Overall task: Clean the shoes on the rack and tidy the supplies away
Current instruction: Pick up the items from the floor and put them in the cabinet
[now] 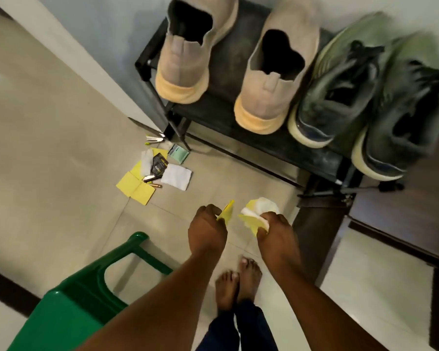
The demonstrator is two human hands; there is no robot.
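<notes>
far left, low: green plastic stool [69, 300] on the floor tiles [48, 127]. beyond it, a scatter of supplies on the floor [153, 171] near the rack's foot: yellow sachets, a black packet, a folded white cloth, a pale green packet, small tubes. centre, held low over the floor: left hand [207, 230], grip clamped on a torn yellow strip [226, 213]. just beside it, right hand [274, 230], grip clamped on the opened yellow sachet [251, 220] with a white wipe [260, 207] bunched out of its top. above, on the top shelf of the black shoe rack [276, 145]: beige slip-on pair [228, 64] at the left, heels outward, then dark green laced pair [370, 97] at the right, blurred. step in hand, by the look of it: freeing the wipe from its sachet. best done by pinching the wipe near its root and drawing it out whole, not tearing it; keeping strip and empty sachet together in one hand, not dropped among the floor scatter; unfolding the wipe fully before touching a shoe; starting at the beige pair, steadying each heel with the free hand so nothing slides off the shelf.
</notes>
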